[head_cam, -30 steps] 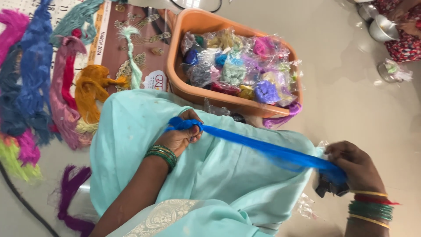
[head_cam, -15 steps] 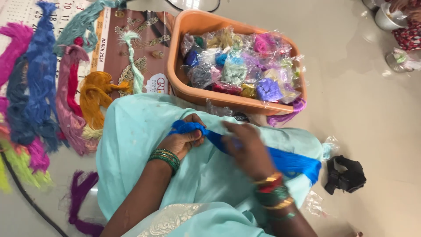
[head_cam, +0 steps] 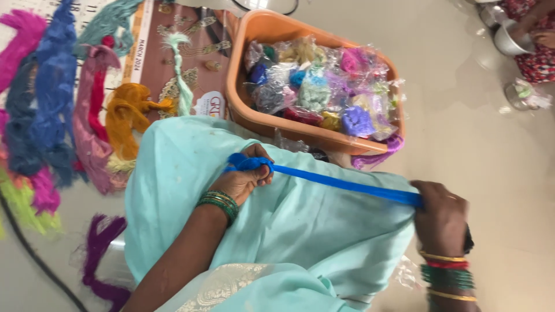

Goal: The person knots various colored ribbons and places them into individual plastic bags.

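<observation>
- Head view: a blue strand of yarn is being stretched taut above a lap draped in pale mint cloth.
- One end is being clenched in the closed grip of the left hand, where the yarn is bunched.
- The other end is being pinched in the closed grip of the right hand.
- Just beyond, clear packets of coloured yarn are being held in an orange tub.
- Loose skeins are being kept on the floor at the left.
</observation>
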